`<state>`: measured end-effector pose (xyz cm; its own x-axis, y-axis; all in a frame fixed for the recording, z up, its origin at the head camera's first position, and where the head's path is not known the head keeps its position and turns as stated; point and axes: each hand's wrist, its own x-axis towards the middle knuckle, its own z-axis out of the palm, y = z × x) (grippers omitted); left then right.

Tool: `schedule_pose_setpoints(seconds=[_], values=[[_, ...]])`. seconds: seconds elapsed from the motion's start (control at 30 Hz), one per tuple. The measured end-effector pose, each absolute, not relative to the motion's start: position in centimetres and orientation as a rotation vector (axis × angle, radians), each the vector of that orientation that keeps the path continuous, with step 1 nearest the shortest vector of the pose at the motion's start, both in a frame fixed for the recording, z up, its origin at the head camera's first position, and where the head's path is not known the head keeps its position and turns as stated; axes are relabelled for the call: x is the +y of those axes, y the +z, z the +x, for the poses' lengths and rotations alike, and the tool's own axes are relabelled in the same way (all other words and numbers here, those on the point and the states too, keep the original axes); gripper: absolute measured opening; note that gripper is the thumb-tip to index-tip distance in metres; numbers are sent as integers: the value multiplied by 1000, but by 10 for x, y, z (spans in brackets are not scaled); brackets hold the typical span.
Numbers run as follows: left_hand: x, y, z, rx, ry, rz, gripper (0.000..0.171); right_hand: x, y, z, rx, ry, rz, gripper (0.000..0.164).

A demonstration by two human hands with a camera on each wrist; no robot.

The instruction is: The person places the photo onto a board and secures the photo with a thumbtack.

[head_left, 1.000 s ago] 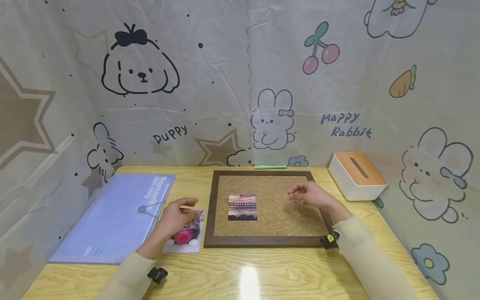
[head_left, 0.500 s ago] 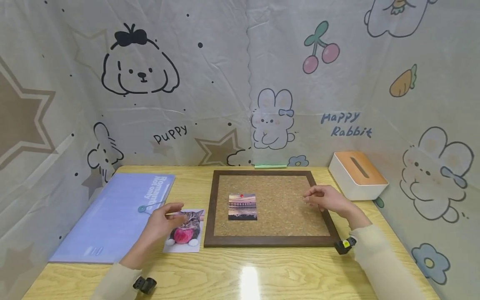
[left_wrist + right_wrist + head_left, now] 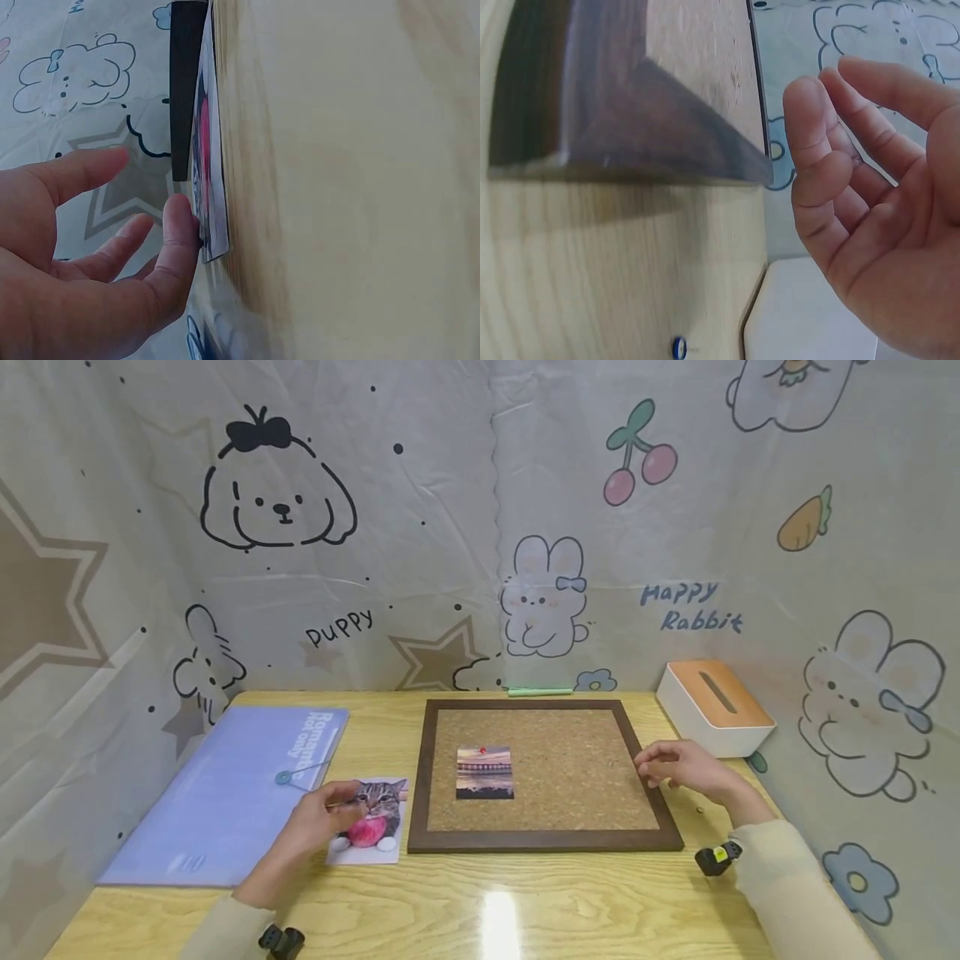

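Note:
My left hand (image 3: 318, 818) hovers over the left part of a cat photo (image 3: 378, 835), fingers loosely bent and holding nothing. In the left wrist view one fingertip lies right at the edge of the photo (image 3: 217, 217). To the right of the photo lies a cork board (image 3: 577, 777) in a dark brown frame. A sunset pier picture (image 3: 485, 781) sits on its left half, with a red pushpin (image 3: 483, 750) at the top. My right hand (image 3: 686, 768) is at the frame's right side, fingers loosely bent around nothing; in the right wrist view they appear beside the frame's corner (image 3: 667, 127).
A bluish document folder (image 3: 225, 793) covers the table's left. At the back right stands a white tissue box (image 3: 720, 702) with an orange-brown lid. A green pen (image 3: 540, 692) lies behind the board. Right of the frame is a small round item (image 3: 700, 810), blue-rimmed in the right wrist view.
My right hand has moved right, from over the cork to the frame's right edge. My left hand has drawn back left, uncovering more of the cat photo.

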<state>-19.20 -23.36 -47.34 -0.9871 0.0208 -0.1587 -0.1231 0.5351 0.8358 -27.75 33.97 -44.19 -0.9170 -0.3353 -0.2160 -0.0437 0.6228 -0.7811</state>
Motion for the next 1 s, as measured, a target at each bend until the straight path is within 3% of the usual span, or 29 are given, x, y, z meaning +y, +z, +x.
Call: schedule_pose_setpoints(seconds=[0.67, 1.0], values=[[-235, -466, -187, 2679, 1315, -144, 59, 375, -455, -271, 2507, -1178, -321, 38], [-235, -470, -183, 2759, 1158, -85, 67, 393, -454, -263, 2520, -1189, -204, 44]])
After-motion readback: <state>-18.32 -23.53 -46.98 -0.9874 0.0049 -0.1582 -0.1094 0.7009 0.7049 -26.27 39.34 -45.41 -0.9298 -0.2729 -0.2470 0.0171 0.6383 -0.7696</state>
